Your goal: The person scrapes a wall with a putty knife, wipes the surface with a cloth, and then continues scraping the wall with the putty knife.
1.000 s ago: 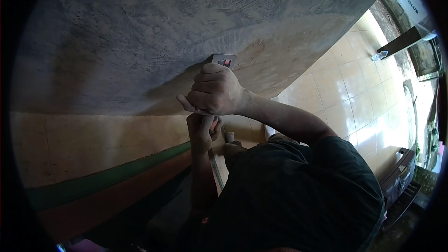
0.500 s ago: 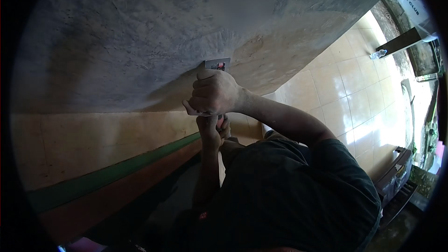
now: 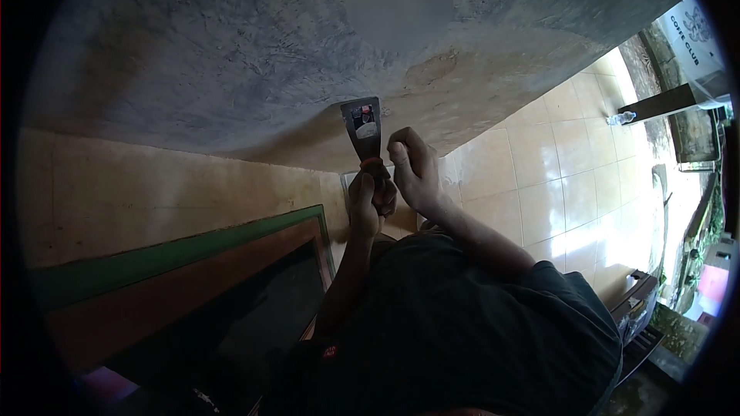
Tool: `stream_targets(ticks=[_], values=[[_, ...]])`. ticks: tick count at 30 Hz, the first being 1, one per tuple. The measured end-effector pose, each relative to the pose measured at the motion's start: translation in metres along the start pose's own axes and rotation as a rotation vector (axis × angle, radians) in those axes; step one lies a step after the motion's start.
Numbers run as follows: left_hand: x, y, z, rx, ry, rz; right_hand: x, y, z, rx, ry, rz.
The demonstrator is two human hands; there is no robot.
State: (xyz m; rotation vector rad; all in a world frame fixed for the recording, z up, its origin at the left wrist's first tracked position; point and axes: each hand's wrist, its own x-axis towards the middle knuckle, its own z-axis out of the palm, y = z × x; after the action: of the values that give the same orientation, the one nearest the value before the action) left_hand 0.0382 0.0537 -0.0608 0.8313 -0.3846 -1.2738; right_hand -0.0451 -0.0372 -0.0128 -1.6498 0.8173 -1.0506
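My left hand (image 3: 368,202) is wrapped round the handle of a putty knife (image 3: 365,132). Its wide metal blade points up at the rough grey plastered wall (image 3: 231,54), with the tip at or very near the surface. A label and a pale smear show on the blade. Just right of the knife, my right hand (image 3: 417,171) is curled into a fist, apart from the blade, with nothing visible in it. A brownish patch (image 3: 432,68) marks the wall above my hands.
A green-edged frame (image 3: 185,243) with a dark panel lies at the lower left. Glossy floor tiles (image 3: 532,158) stretch to the right. Farther right are a plastic bottle (image 3: 621,119), a post (image 3: 659,104), a printed banner (image 3: 690,38) and a dark piece of furniture (image 3: 636,300).
My right hand has moved right and down, off the front of the knife, uncovering its blade and my left hand. The view has shifted, showing more of the green-edged frame.
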Motion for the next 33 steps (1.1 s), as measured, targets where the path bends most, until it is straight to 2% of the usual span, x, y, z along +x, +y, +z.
stream_targets(ticks=[2,4,8,9,11,14,16,18,19,20,22,26,28,30,32,33], values=[[0.012,-0.012,-0.002,0.053,0.021,0.083,0.003,0.006,0.007,-0.03,-0.046,0.02],[0.017,-0.011,0.003,0.081,0.04,0.067,0.018,-0.002,0.01,0.136,-0.187,0.269],[0.025,-0.02,0.008,0.078,0.083,0.097,0.024,0.029,0.016,0.444,-0.282,0.162],[0.025,-0.021,0.009,0.113,0.111,0.108,0.025,0.026,0.015,0.445,-0.291,0.158],[0.023,-0.001,0.029,0.179,0.127,0.13,0.03,0.017,0.013,0.708,-0.326,0.217],[0.02,-0.001,0.028,0.203,0.131,0.108,0.039,-0.007,0.0,0.643,-0.369,0.205],[0.025,-0.013,0.017,0.158,0.095,0.106,0.03,0.017,0.008,0.596,-0.334,0.181],[0.03,-0.03,0.005,0.251,0.149,0.149,0.024,0.027,0.009,0.366,-0.274,0.238],[0.024,-0.012,0.029,0.231,0.181,0.147,0.025,0.015,0.009,0.278,-0.215,0.205],[0.023,0.0,0.037,0.234,0.188,0.147,0.029,0.004,0.008,0.282,-0.22,0.209],[0.027,0.013,0.043,0.25,0.1,0.131,0.042,-0.026,0.001,0.208,-0.151,0.084],[0.033,-0.005,0.037,0.115,0.089,0.127,0.04,-0.001,0.004,0.183,-0.179,0.084],[0.024,-0.024,0.026,0.234,0.269,0.112,0.024,0.019,0.014,0.201,-0.187,0.218],[0.023,-0.031,0.02,0.232,0.328,0.1,0.023,0.012,0.009,0.214,-0.208,0.249],[0.029,-0.032,0.014,0.428,0.33,0.279,0.028,0.003,0.007,0.064,-0.19,0.132],[0.033,-0.023,0.019,0.424,0.339,0.27,0.036,-0.007,0.008,0.119,-0.167,0.096]])
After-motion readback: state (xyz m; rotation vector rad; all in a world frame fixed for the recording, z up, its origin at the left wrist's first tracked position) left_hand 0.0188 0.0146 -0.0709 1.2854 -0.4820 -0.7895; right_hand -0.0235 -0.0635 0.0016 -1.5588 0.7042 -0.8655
